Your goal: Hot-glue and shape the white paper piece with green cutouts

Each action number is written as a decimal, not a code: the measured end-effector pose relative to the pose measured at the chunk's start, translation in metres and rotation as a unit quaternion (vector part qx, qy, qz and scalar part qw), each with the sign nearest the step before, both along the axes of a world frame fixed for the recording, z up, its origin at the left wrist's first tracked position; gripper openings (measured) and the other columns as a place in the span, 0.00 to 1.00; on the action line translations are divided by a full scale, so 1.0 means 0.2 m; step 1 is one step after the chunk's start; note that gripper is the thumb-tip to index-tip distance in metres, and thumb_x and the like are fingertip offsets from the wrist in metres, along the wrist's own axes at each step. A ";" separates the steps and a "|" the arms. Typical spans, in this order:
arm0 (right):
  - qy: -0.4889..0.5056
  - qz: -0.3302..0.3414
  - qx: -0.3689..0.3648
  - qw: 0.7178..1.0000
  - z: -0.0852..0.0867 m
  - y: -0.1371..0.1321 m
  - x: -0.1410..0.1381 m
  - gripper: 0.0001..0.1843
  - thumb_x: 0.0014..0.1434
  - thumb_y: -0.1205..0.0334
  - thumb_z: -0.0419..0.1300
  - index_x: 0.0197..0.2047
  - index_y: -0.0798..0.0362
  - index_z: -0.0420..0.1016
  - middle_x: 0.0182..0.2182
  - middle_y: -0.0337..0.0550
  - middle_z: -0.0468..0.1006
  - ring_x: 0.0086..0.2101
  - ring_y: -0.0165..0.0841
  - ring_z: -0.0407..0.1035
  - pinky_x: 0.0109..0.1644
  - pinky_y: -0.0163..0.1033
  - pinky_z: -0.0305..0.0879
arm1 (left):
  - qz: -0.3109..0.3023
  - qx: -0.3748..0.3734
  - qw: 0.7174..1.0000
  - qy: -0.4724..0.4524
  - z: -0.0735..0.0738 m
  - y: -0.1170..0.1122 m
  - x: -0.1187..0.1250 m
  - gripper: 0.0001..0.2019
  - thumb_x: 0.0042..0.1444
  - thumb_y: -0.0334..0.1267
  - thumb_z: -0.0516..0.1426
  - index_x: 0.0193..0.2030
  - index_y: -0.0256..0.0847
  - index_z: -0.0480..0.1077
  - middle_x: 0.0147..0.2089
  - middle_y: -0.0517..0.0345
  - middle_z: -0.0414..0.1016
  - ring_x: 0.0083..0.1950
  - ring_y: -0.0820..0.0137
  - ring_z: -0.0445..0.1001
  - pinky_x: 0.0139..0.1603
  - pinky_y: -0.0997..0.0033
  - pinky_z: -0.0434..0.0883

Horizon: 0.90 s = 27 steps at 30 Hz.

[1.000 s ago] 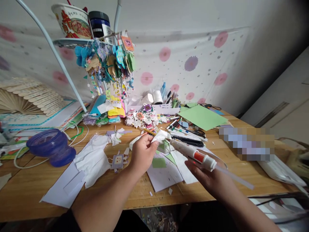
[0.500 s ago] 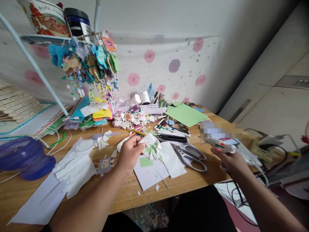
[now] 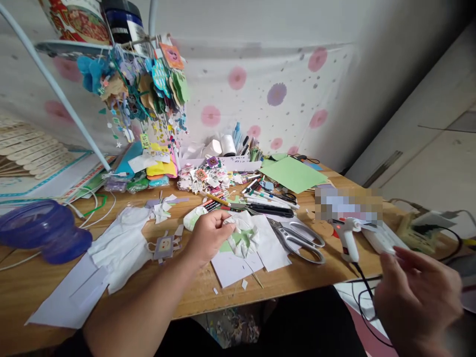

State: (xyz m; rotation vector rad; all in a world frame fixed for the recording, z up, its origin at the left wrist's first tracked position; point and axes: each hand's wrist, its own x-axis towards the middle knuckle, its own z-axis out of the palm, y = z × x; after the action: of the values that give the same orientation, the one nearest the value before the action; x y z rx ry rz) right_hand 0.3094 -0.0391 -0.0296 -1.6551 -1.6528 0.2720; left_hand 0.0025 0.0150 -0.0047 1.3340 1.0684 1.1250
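Observation:
My left hand (image 3: pixel 208 237) rests on the wooden table (image 3: pixel 327 267), its fingers pinched on a crumpled white paper piece (image 3: pixel 243 237) that lies over white and green sheets. My right hand (image 3: pixel 420 297) hovers off the table's right front corner with fingers spread and nothing in them. A white hot glue gun (image 3: pixel 349 237) lies on the table just beyond that hand, its cord trailing down over the edge. Large silver scissors (image 3: pixel 301 240) lie between the paper piece and the glue gun.
A purple bowl (image 3: pixel 40 238) stands at the left beside white tissue (image 3: pixel 119 248). Pens (image 3: pixel 267 201), a green sheet (image 3: pixel 292 173) and heaps of small cut-outs (image 3: pixel 208 179) fill the back. Paper ornaments (image 3: pixel 148 94) hang from a white rack (image 3: pixel 55 89).
My right hand carried the glue gun to the right, set it down on the table and drew back open. My left hand lowered the crumpled paper onto the sheets.

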 end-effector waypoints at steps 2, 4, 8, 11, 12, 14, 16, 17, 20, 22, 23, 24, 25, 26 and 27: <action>0.013 0.043 0.011 0.999 0.06 0.00 -0.16 0.25 0.49 0.41 0.58 0.38 0.54 0.77 0.31 0.51 0.77 0.35 0.42 0.72 0.35 0.43 0.67 | -0.013 0.017 0.999 0.029 0.01 -0.02 0.01 0.05 0.46 0.37 0.57 0.27 0.36 0.69 0.21 0.65 0.65 0.23 0.78 0.61 0.24 0.78 0.56; 0.030 0.090 0.029 0.995 0.12 0.04 -0.31 0.24 0.50 0.42 0.59 0.40 0.53 0.76 0.33 0.50 0.77 0.37 0.41 0.71 0.37 0.43 0.68 | -0.022 0.038 0.997 0.061 0.01 -0.03 0.01 0.05 0.46 0.36 0.57 0.27 0.37 0.69 0.20 0.65 0.64 0.22 0.78 0.59 0.23 0.78 0.55; 0.072 0.197 0.059 0.976 0.19 0.14 -0.53 0.19 0.54 0.49 0.59 0.44 0.52 0.75 0.39 0.49 0.76 0.40 0.38 0.70 0.39 0.42 0.69 | -0.046 0.063 0.992 0.101 0.02 -0.03 0.02 0.04 0.47 0.36 0.56 0.29 0.38 0.71 0.23 0.63 0.69 0.24 0.76 0.63 0.25 0.78 0.58; 0.073 0.225 0.074 0.969 0.19 0.17 -0.61 0.12 0.55 0.55 0.59 0.40 0.52 0.75 0.37 0.47 0.75 0.37 0.35 0.70 0.38 0.40 0.69 | -0.045 0.083 0.987 0.131 0.02 -0.03 0.01 0.05 0.48 0.35 0.55 0.28 0.38 0.71 0.24 0.62 0.70 0.24 0.76 0.63 0.24 0.78 0.58; 0.067 0.223 0.085 0.969 0.19 0.18 -0.63 0.09 0.55 0.58 0.60 0.37 0.53 0.75 0.35 0.45 0.75 0.35 0.34 0.70 0.37 0.39 0.68 | -0.040 0.091 0.984 0.145 0.02 -0.03 0.00 0.05 0.48 0.35 0.55 0.28 0.38 0.71 0.23 0.63 0.69 0.23 0.77 0.62 0.24 0.78 0.57; 0.047 0.221 0.122 0.966 0.18 0.18 -0.65 0.04 0.55 0.63 0.59 0.32 0.53 0.74 0.30 0.43 0.75 0.33 0.33 0.70 0.36 0.39 0.68 | -0.029 0.099 0.981 0.163 0.02 -0.03 0.00 0.05 0.48 0.35 0.55 0.28 0.38 0.72 0.22 0.64 0.67 0.22 0.77 0.60 0.22 0.79 0.55; 0.016 0.222 0.175 0.959 0.17 0.18 -0.66 0.03 0.54 0.67 0.59 0.31 0.52 0.73 0.30 0.43 0.74 0.33 0.33 0.70 0.36 0.39 0.67 | -0.023 0.092 0.982 0.162 0.01 -0.03 -0.01 0.06 0.48 0.36 0.55 0.28 0.38 0.72 0.21 0.64 0.66 0.22 0.77 0.59 0.21 0.79 0.54; -0.004 0.221 0.205 0.954 0.16 0.18 -0.66 0.04 0.54 0.69 0.59 0.32 0.51 0.73 0.31 0.43 0.74 0.34 0.33 0.70 0.36 0.39 0.68 | -0.025 0.082 0.985 0.152 0.01 -0.03 -0.01 0.06 0.48 0.36 0.55 0.28 0.38 0.72 0.21 0.64 0.66 0.21 0.78 0.59 0.20 0.79 0.54; -0.069 0.220 0.272 0.934 0.13 0.17 -0.65 0.09 0.53 0.72 0.59 0.36 0.50 0.74 0.33 0.44 0.74 0.34 0.33 0.69 0.34 0.39 0.68 | -0.044 0.042 0.992 0.107 0.01 -0.03 -0.01 0.07 0.48 0.38 0.56 0.29 0.37 0.72 0.21 0.63 0.67 0.21 0.78 0.59 0.19 0.80 0.54; -0.111 0.236 0.286 0.922 0.12 0.17 -0.64 0.11 0.53 0.72 0.58 0.38 0.50 0.74 0.35 0.45 0.75 0.34 0.33 0.70 0.34 0.38 0.68 | -0.051 0.026 0.994 0.090 0.01 -0.03 -0.01 0.07 0.47 0.38 0.57 0.29 0.36 0.72 0.21 0.63 0.67 0.21 0.78 0.59 0.19 0.80 0.54; -0.130 0.245 0.288 0.917 0.12 0.17 -0.64 0.11 0.53 0.73 0.58 0.39 0.50 0.74 0.35 0.46 0.75 0.34 0.33 0.70 0.35 0.39 0.68 | -0.052 0.023 0.995 0.088 0.02 -0.03 -0.01 0.07 0.47 0.38 0.57 0.28 0.36 0.72 0.21 0.63 0.66 0.21 0.78 0.59 0.18 0.80 0.54; -0.145 0.252 0.287 0.913 0.12 0.16 -0.63 0.12 0.53 0.73 0.57 0.40 0.51 0.74 0.35 0.47 0.75 0.35 0.34 0.70 0.35 0.39 0.69 | -0.053 0.023 0.994 0.089 0.02 -0.03 -0.01 0.06 0.46 0.37 0.57 0.28 0.36 0.72 0.21 0.63 0.66 0.21 0.79 0.59 0.18 0.80 0.54; -0.155 0.260 0.285 0.910 0.13 0.16 -0.63 0.12 0.53 0.73 0.57 0.41 0.51 0.74 0.36 0.47 0.75 0.35 0.34 0.70 0.36 0.40 0.69 | -0.055 0.024 0.994 0.091 0.02 -0.03 -0.01 0.06 0.46 0.37 0.57 0.27 0.37 0.72 0.21 0.63 0.66 0.21 0.79 0.59 0.18 0.81 0.54; -0.161 0.268 0.280 0.908 0.13 0.16 -0.62 0.13 0.54 0.73 0.57 0.41 0.51 0.74 0.36 0.48 0.75 0.35 0.34 0.70 0.37 0.40 0.69 | -0.057 0.025 0.994 0.095 0.02 -0.03 -0.01 0.05 0.46 0.36 0.57 0.27 0.37 0.72 0.21 0.63 0.66 0.21 0.78 0.59 0.19 0.80 0.54; -0.161 0.277 0.274 0.907 0.14 0.15 -0.62 0.13 0.54 0.73 0.56 0.42 0.51 0.73 0.37 0.48 0.75 0.36 0.34 0.70 0.37 0.40 0.69 | -0.058 0.027 0.993 0.101 0.02 -0.03 -0.01 0.05 0.46 0.36 0.57 0.27 0.37 0.71 0.21 0.63 0.67 0.21 0.78 0.59 0.19 0.80 0.55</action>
State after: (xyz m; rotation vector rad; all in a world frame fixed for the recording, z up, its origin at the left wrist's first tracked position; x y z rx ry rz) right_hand 0.1864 -0.0087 -0.0011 -0.8149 -2.1809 -0.2002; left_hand 0.0011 0.0086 -0.0008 1.5584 1.0968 0.9539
